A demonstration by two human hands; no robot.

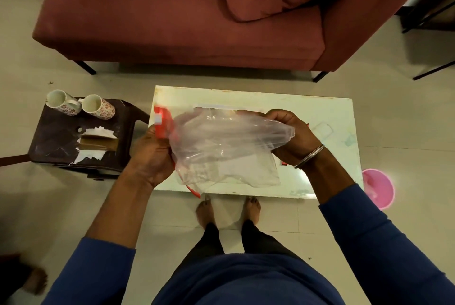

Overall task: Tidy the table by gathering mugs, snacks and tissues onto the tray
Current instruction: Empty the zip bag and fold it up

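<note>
A clear plastic bag (226, 149) hangs over the white table (327, 112), held between both my hands. My left hand (152, 154) grips its left edge together with a red and white packet (162, 122). My right hand (293, 137) is closed on the bag's bunched right end. Two floral mugs (61, 102) (97, 107) lie tilted on a dark side table (56, 132) at the left, with white tissues (98, 132) and a brown cardboard piece (98, 144) beside them. A thin red rim (193, 191) shows under the bag at the table's near edge; what it belongs to I cannot tell.
A red sofa (197, 14) stands behind the white table. A pink bucket (378, 187) sits on the floor at the table's right end. My bare feet (229, 208) are at the table's near edge. Another person's foot (37, 280) shows at the bottom left.
</note>
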